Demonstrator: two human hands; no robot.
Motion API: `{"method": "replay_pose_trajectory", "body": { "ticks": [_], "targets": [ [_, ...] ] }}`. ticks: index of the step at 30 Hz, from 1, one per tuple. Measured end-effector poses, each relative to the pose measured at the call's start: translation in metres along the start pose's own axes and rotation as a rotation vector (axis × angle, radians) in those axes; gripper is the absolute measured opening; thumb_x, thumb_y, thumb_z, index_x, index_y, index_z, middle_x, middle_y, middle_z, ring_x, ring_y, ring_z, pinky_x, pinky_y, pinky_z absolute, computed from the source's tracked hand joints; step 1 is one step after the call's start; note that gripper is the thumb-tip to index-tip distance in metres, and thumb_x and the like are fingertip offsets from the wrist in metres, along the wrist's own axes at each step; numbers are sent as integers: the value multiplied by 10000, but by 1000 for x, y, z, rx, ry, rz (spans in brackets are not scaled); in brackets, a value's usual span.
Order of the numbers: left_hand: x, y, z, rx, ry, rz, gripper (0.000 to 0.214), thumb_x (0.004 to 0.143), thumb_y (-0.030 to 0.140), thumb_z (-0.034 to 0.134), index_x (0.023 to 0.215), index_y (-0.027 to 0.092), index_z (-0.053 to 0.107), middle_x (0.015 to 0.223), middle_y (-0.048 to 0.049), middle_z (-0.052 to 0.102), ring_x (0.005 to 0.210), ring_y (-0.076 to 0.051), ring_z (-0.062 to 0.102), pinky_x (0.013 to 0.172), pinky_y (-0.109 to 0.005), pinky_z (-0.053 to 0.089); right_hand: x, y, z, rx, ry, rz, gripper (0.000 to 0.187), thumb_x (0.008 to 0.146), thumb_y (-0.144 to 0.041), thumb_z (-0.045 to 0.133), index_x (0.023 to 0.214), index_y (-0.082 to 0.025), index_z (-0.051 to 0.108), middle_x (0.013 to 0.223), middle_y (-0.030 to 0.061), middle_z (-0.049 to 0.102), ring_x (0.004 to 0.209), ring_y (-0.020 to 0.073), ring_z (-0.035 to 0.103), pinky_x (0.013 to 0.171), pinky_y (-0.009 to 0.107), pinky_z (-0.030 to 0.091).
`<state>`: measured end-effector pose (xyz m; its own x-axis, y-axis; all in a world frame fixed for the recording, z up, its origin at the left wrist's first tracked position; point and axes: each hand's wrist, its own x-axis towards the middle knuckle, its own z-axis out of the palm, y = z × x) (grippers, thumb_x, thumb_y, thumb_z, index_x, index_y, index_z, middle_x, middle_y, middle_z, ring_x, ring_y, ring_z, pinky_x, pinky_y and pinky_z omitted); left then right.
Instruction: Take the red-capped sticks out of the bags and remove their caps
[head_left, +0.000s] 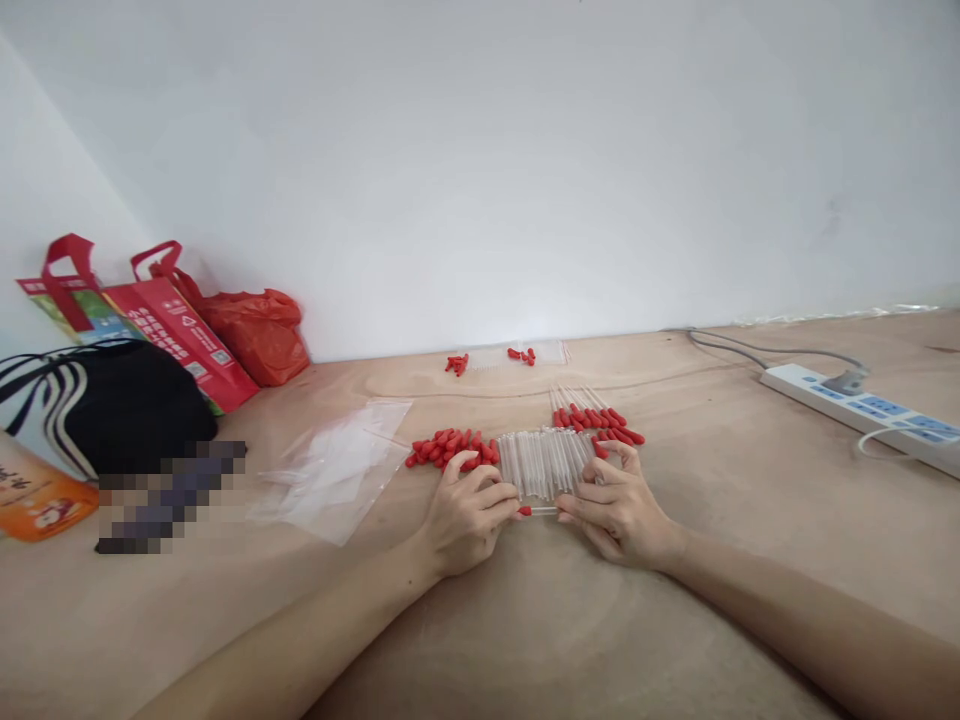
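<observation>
My left hand (472, 513) pinches a red rubber bulb (525, 511), with only its tip showing past the fingers. Between thumb and fingers, my right hand (615, 508) grips the other end of a thin glass tube (545, 511) that meets this bulb. Just beyond both hands lies a row of clear glass tubes (544, 462). A heap of loose red bulbs (450, 447) is beside my left fingers. Behind my right hand lie several droppers (589, 416), red bulbs fitted on glass tubes. Whether the tube sits inside the held bulb is hard to see.
Clear plastic bags (345, 465) lie left of the bulbs. Further left are a black drawstring bag (142, 400), a red plastic bag (259, 330) and an orange packet (45, 495). A power strip (862, 410) with cables is at right. More droppers (456, 364) lie near the wall.
</observation>
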<state>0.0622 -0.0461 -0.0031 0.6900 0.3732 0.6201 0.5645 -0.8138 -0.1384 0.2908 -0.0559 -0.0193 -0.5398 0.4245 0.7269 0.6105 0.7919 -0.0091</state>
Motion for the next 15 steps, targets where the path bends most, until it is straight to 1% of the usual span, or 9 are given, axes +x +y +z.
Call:
{"method": "replay_pose_trajectory", "body": {
  "ticks": [3,5,7,9,10,12,15],
  "targets": [
    [-9,-8,-6,-24,42,-85,156,832,172,471,738,202,592,778,13,648,722,-134,529,784,-350,358,-7,11,-7,-25,6,93,188,824,-275,468,776,-248,648,527,-34,559,665,122,484,894,404,219],
    [-14,-16,-12,-52,61,-172,147,839,172,455,821,190,600,815,-25,613,731,-134,528,709,-296,405,-10,21,-9,-71,5,196,200,835,-273,452,826,-248,650,593,-21,601,673,123,505,880,388,229],
    [-13,-25,-17,-71,89,-273,195,851,179,418,942,174,591,867,-60,559,780,-141,532,693,-270,437,-11,30,-9,-109,32,286,224,844,-261,426,905,-235,641,670,-5,636,679,123,526,857,364,249],
    [-5,-36,-21,-70,105,-393,248,851,187,385,1002,166,581,886,-71,519,819,-152,533,718,-277,452,-10,38,-6,-145,79,361,249,843,-248,409,955,-215,629,711,11,652,692,129,543,826,343,270],
    [1,-42,-22,-66,92,-456,258,842,190,384,1004,167,583,879,-69,515,817,-157,535,724,-285,455,-8,41,-4,-165,102,396,254,838,-248,408,959,-207,628,711,16,655,693,134,548,812,336,277],
    [15,-56,-21,-61,14,-571,255,799,189,418,987,165,590,836,-55,534,771,-163,543,707,-296,457,-6,46,-1,-210,143,446,245,824,-263,424,921,-202,641,679,18,655,680,143,553,796,332,279],
    [33,-71,-14,-38,-122,-708,270,730,188,480,986,160,561,774,-29,578,680,-163,547,641,-291,446,-6,50,3,-266,175,442,225,812,-272,445,838,-212,661,657,10,660,665,142,554,806,335,262]
  ]
}}
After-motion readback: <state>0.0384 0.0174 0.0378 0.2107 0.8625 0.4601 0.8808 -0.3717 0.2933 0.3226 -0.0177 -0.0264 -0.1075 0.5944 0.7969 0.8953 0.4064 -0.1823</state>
